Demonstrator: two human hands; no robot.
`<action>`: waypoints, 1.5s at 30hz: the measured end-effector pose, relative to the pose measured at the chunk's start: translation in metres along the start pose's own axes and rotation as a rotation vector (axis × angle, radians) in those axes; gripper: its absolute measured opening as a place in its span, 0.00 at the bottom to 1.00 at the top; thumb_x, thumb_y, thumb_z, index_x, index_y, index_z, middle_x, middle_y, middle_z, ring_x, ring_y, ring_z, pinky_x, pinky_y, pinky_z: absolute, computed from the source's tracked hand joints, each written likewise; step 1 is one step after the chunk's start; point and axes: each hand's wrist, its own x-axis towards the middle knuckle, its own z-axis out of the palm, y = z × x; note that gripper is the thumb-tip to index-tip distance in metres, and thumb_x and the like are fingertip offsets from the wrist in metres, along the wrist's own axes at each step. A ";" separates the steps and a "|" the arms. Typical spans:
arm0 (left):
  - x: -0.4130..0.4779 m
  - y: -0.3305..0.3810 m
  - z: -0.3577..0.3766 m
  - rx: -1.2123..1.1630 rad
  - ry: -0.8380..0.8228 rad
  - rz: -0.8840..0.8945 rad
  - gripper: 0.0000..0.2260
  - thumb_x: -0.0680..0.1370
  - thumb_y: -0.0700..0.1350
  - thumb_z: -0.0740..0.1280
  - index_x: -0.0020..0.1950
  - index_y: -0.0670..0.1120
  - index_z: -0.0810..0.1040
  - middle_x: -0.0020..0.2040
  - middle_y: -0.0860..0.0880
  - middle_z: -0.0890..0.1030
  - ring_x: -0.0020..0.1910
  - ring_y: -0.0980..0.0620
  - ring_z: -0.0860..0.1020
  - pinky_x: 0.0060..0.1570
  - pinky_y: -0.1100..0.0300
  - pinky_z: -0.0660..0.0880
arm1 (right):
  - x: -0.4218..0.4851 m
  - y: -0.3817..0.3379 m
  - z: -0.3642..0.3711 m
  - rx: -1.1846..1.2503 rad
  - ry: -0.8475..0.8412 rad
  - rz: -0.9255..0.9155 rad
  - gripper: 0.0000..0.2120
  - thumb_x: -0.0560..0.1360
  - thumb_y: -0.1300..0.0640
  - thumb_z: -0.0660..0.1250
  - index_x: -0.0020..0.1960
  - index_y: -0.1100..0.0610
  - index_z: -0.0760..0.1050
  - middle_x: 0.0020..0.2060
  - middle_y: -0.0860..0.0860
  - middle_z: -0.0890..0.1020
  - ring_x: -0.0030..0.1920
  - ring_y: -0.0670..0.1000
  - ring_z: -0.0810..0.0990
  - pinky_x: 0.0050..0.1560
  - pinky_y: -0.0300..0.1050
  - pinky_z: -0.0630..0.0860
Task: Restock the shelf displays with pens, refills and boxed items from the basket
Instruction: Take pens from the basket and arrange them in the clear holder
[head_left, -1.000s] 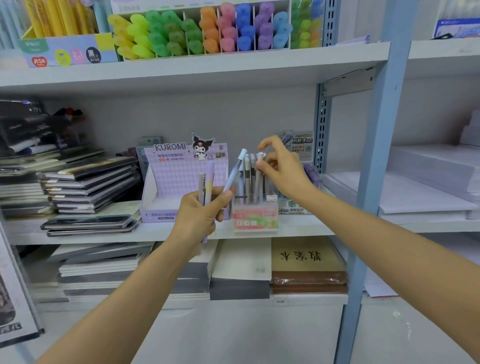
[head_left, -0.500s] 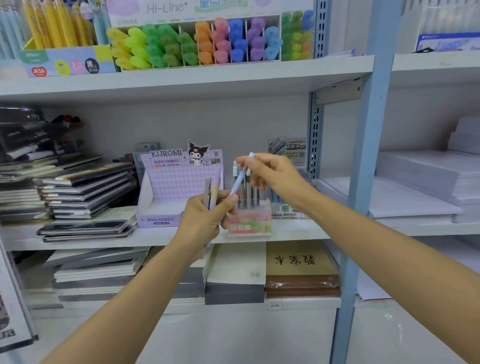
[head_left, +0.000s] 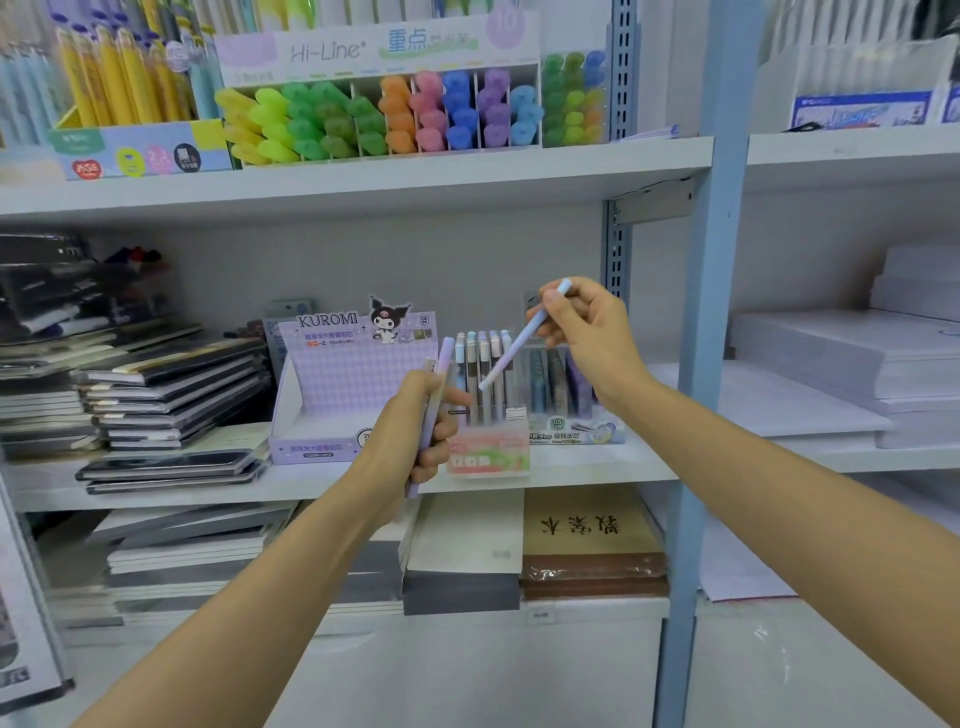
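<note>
At the white middle shelf (head_left: 587, 465), the change since half a second ago is that the right hand (head_left: 587, 338) has pulled one slim lilac pen with a pale blue cap (head_left: 511, 348) clear of the bundle in the left hand (head_left: 410, 431). Back then both hands were on it: the right pinched the cap end and the left gripped the barrel. Now that pen is free in the air and tilted, cap end up by the right fingers (head_left: 550, 312). Its white tip points down-left, just above the row of pens standing in the small pink and green display box (head_left: 488, 454). Right fingers are clamped on the cap end in a thumb-and-forefinger pinch. Left fingers (head_left: 436, 457) are curled tight round the remaining lilac pens (head_left: 441, 384), at least two, held upright in front of the purple checked Kuromi carton (head_left: 353, 395).

A second ago the right hand was at the display box among the standing pens, so this reads as a cycle: place one, return, take the next.

For the task, one more pen is singled out and ready to go in. The next move is probably tip-first into a free slot. The slots look tight, so the tip could snag a neighbouring pen. Basket not in view. The left hand holds more stock, so this box is only part done.
</note>
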 end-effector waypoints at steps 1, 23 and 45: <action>0.000 0.000 0.000 0.012 0.006 -0.003 0.15 0.80 0.51 0.55 0.44 0.44 0.76 0.28 0.53 0.66 0.22 0.56 0.60 0.19 0.65 0.58 | 0.000 0.003 0.000 -0.050 -0.006 -0.011 0.05 0.81 0.60 0.62 0.50 0.61 0.75 0.38 0.52 0.83 0.36 0.45 0.80 0.38 0.36 0.77; 0.005 -0.019 -0.009 0.177 0.014 0.256 0.16 0.82 0.54 0.59 0.47 0.43 0.77 0.26 0.51 0.68 0.21 0.53 0.63 0.19 0.65 0.61 | 0.002 0.042 0.027 -0.628 -0.102 -0.170 0.08 0.74 0.58 0.71 0.52 0.57 0.76 0.47 0.51 0.78 0.49 0.50 0.74 0.51 0.48 0.74; 0.000 -0.013 -0.010 0.035 0.136 0.108 0.16 0.80 0.57 0.61 0.47 0.45 0.78 0.28 0.49 0.75 0.21 0.54 0.69 0.18 0.67 0.60 | -0.021 0.011 -0.002 0.099 -0.188 0.053 0.02 0.77 0.61 0.68 0.46 0.60 0.78 0.35 0.55 0.83 0.30 0.47 0.78 0.32 0.36 0.76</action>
